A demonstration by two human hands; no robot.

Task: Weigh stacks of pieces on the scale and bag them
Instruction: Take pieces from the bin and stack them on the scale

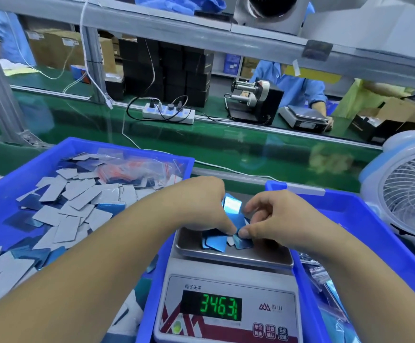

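Bright, even overhead light leaves only soft shadows. Glare streaks the glossy green conveyor belt [226, 144]. Wide-angle distortion bends the edges, and the background is slightly soft.

Left hand [201, 204], right hand [273, 216]: bare, sleeveless forearms.

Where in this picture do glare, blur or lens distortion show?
Head view: glare whitens the blue piece raised between the hands; the green scale display is bright but readable; wide-angle bending curves the frame rail and the fan at the right edge; the person behind is soft, and the forearms near the lens look stretched.
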